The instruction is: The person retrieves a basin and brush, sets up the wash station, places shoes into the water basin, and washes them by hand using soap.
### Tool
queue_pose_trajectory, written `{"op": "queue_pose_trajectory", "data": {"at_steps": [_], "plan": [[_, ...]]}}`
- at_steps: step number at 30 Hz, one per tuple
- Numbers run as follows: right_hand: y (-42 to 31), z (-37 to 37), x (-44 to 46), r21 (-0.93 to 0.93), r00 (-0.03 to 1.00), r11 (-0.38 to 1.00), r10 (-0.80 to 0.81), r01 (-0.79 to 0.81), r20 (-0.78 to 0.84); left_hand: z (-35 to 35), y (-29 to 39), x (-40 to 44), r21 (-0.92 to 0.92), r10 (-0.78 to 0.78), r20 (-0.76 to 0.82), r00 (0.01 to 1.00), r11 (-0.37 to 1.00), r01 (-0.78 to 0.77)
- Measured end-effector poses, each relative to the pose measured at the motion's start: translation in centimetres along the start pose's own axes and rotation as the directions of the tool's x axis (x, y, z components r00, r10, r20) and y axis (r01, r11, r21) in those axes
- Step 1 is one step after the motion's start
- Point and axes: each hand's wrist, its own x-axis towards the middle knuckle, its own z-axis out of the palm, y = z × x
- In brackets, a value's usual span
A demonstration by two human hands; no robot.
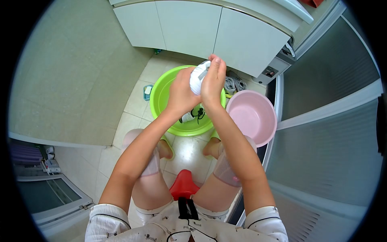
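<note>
A white shoe with a grey patch [197, 79] is held up above the green basin [160, 105]. My left hand [182, 90] is wrapped round its left side, with the fingertips hidden behind it. On the other side my right hand [213, 79] presses against it, fingers together and pointing up. Lower down, inside the basin, lies another white shoe with black laces [188, 117], partly covered by my wrists.
A pink basin [252, 117] stands right of the green one, below grey shoes [235, 84]. A soap dish [147, 92] sits on the left floor. White cabinets [189, 28] span the back. A red stool [184, 183] is between my legs.
</note>
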Motion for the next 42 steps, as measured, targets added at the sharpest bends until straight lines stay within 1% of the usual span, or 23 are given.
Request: {"op": "queue_pose_trajectory", "data": {"at_steps": [1,2,5,6,9,10,12,15,16,17,19,20,21,23,24,27,29,33,34,37,38,41,42], "plan": [[-0.2,0.2,-0.4,0.068,0.996,0.997,0.052,-0.047,-0.074,0.4,-0.1,0.0,0.023,0.033,0.009,0.999,0.999,-0.033],[-0.5,0.1,-0.8,0.004,0.985,0.998,0.068,-0.068,-0.158,1.0,-0.4,-0.1,0.047,0.065,0.019,0.998,0.997,-0.066],[-0.6,-0.4,-0.1,-0.244,0.986,0.965,0.064,-0.1,-0.153,1.2,0.1,-0.2,0.073,0.123,0.056,0.991,0.989,-0.127],[0.0,-0.8,0.5,-0.355,0.984,0.934,-0.015,-0.049,-0.175,1.1,0.3,-0.1,0.076,0.139,0.066,0.988,0.987,-0.144],[0.5,-1.6,2.4,-0.282,0.988,0.956,0.034,-0.077,-0.154,0.6,0.1,0.0,0.136,0.29,-0.009,0.957,0.949,-0.286],[0.6,-1.3,2.9,-0.173,0.971,0.982,0.038,-0.081,-0.238,0.1,0.0,0.0,0.045,0.233,0.017,0.972,0.971,-0.233],[0.1,-1.3,3.5,-0.089,0.976,0.993,0.058,-0.078,-0.208,-0.8,0.1,0.1,-0.137,0.122,0.086,0.989,0.984,-0.11],[-1.3,-2.1,4.3,0.094,0.984,0.995,0.055,-0.04,-0.167,-1.3,-1.3,0.0,-0.465,-0.025,0.165,0.986,0.88,0.1],[-1.8,-2.4,4.4,0.17,0.986,0.985,0.046,-0.019,-0.157,-1.1,-2.2,0.1,-0.656,-0.173,0.271,0.947,0.687,0.313],[-2.2,-2.6,4.4,0.244,0.988,0.97,0.036,0.002,-0.15,-1.1,-3.0,0.3,-0.684,-0.342,0.37,0.864,0.528,0.502],[-3.1,-2.7,4.0,0.341,0.996,0.94,0.036,-0.007,-0.077,-1.6,-2.8,0.8,-0.645,-0.573,0.584,0.574,0.101,0.757],[-3.1,-2.6,3.7,0.367,0.999,0.93,0.023,-0.01,-0.03,-1.5,-3.2,1.2,-0.561,-0.509,0.743,0.435,-0.119,0.819],[-3.1,-2.3,3.5,0.394,1.0,0.919,0.011,-0.017,0.017,-2.4,-2.2,1.6,-0.522,-0.343,0.844,0.414,-0.341,0.782],[-2.7,-1.6,2.3,0.313,0.99,0.95,-0.05,0.006,0.132,-2.6,-1.2,1.4,-0.645,-0.19,0.758,0.624,-0.356,0.676],[-2.5,-1.0,1.7,0.271,0.979,0.962,-0.074,0.02,0.192,-2.3,-1.4,1.5,-0.673,-0.234,0.734,0.638,-0.382,0.633],[-1.3,-0.2,0.9,-0.034,0.978,0.985,-0.165,0.171,0.126,-1.6,-1.7,1.7,-0.757,-0.375,0.654,0.658,-0.309,0.576],[-0.6,0.1,0.0,-0.097,0.996,0.993,-0.066,0.072,0.062,-0.1,-3.5,1.5,-0.822,-0.455,0.567,0.686,-0.257,0.509],[0.5,0.8,-2.2,-0.435,0.999,0.9,-0.027,0.036,0.027,2.0,-3.1,0.9,-0.916,-0.612,0.079,0.787,0.266,0.3],[1.1,1.1,-2.5,-0.445,1.0,0.895,-0.026,0.026,0.007,2.3,-3.1,0.8,-0.886,-0.595,-0.037,0.803,0.391,0.249],[1.3,0.9,-1.7,-0.419,1.0,0.908,-0.019,0.027,0.024,2.3,-3.4,1.1,-0.813,-0.548,-0.126,0.827,0.534,0.231],[1.1,0.7,-1.1,-0.405,0.999,0.914,0.035,-0.036,-0.008,2.2,-3.4,1.2,-0.81,-0.547,-0.123,0.828,0.538,0.235],[3.9,0.5,1.1,-0.013,0.923,0.93,0.362,-0.366,-0.128,0.8,-2.2,1.0,-0.874,-0.562,0.006,0.827,0.399,0.277],[2.9,0.3,0.8,0.019,0.904,0.906,0.423,-0.423,-0.058,0.9,-2.5,1.1,-0.89,-0.573,0.008,0.819,0.369,0.266]]}}
